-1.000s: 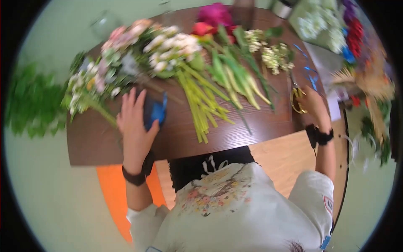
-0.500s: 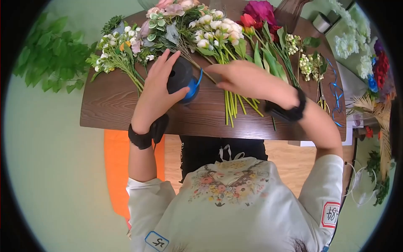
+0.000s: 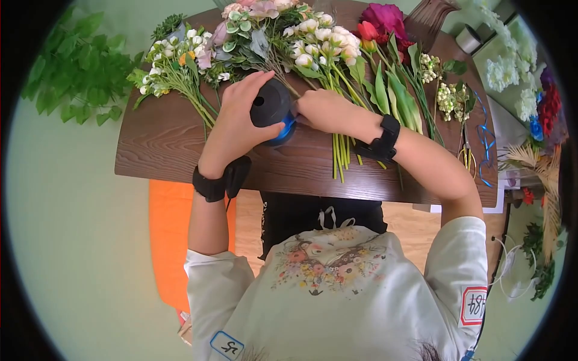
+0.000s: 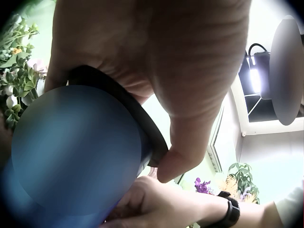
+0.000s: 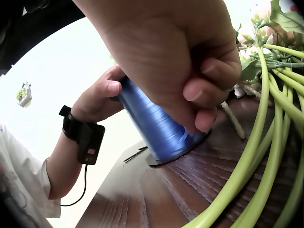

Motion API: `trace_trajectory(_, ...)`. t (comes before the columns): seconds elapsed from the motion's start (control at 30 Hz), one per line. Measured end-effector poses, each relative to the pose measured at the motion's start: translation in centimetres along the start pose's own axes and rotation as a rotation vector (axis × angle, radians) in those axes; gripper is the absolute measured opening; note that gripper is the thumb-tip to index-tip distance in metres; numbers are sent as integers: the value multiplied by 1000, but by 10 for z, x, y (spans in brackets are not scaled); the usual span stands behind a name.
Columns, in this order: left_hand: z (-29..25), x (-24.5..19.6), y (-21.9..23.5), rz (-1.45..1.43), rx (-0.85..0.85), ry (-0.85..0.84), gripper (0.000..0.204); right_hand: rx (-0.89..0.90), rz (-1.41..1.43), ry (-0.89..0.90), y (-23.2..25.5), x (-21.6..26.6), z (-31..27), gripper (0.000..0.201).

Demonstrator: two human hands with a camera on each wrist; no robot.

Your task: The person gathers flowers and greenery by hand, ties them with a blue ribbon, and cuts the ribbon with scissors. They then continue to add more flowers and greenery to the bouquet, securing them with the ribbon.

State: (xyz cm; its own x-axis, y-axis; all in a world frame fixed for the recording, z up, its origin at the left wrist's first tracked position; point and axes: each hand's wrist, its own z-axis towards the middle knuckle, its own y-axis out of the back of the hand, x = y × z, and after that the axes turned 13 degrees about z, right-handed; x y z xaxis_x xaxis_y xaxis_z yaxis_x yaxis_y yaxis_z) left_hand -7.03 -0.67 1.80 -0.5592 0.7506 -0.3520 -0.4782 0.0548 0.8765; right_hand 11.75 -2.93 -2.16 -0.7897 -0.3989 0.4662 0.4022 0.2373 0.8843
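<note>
A spool of blue ribbon with a black top flange stands on the dark wooden table. Round its top, my left hand holds it, the thumb on the near side and the fingers on the far side. My right hand is at the spool's right side, fingers curled. In the right wrist view its fingertips pinch at the blue ribbon low on the spool; the held strand is mostly hidden by the hand.
White blossoms with long green stems lie right of the spool, tulips beyond them. Small white flowers lie to the left. At the right edge are gold-handled scissors and a loose curled blue ribbon piece.
My right hand has left the scissors at the right and crossed over to the ribbon on the spool. My left hand stays on the spool.
</note>
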Motion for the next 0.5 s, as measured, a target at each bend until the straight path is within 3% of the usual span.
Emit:
trace_trajectory(0.07,0,1,0,-21,-13,18,66,-104,143,12,2,0,-1,11)
trace_trajectory(0.2,1,6,9,-172,-62,75,59,-180,167,57,10,4,-7,13)
trace_trajectory(0.23,1,7,13,-170,-63,78,59,-312,243,118,13,6,-10,11)
trace_trajectory(0.27,1,6,18,-348,-32,148,58,-443,319,181,17,9,-13,10)
trace_trajectory(0.3,1,6,22,-525,-1,219,56,-441,320,185,21,13,-17,10)
trace_trajectory(0.37,2,8,26,-523,-25,193,53,-561,320,188,32,19,-27,14)
trace_trajectory(0.43,3,10,27,-687,-51,163,51,-503,331,167,41,23,-34,14)
trace_trajectory(0.5,4,8,26,-680,-64,165,50,-518,298,364,46,23,-38,10)
